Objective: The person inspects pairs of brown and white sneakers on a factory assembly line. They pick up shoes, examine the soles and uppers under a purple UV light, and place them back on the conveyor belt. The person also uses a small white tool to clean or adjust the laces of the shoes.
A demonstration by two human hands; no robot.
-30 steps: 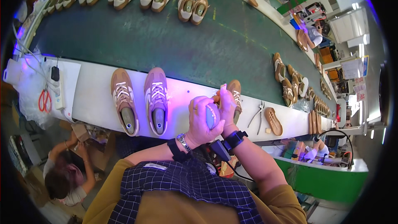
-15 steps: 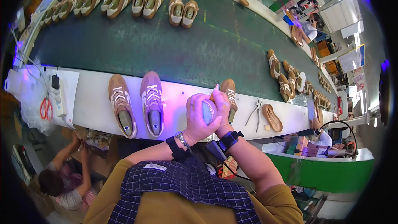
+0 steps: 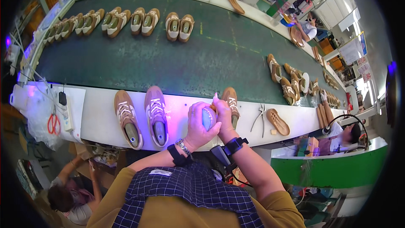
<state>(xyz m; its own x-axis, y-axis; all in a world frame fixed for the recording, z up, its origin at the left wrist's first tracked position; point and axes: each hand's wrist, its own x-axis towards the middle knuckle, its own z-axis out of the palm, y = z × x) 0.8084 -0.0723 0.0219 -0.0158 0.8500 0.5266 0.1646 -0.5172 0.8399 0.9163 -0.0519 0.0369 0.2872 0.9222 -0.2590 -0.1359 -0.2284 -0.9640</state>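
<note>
blue round obj [image 3: 208,118] clamped betw both hands, above white bench edge [image 3: 97,120] | L hand [image 3: 197,123] wrapped round it | R hand [image 3: 222,116] pinching top | tan shoe [image 3: 231,103] just behind | 2 shoes [image 3: 143,116] to L | pliers [image 3: 258,118] to R

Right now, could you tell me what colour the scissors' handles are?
Red; the scissors show at the far left in the head view.

Pale blue rounded object [image 3: 208,118], clasped between both hands, above white bench edge
</note>
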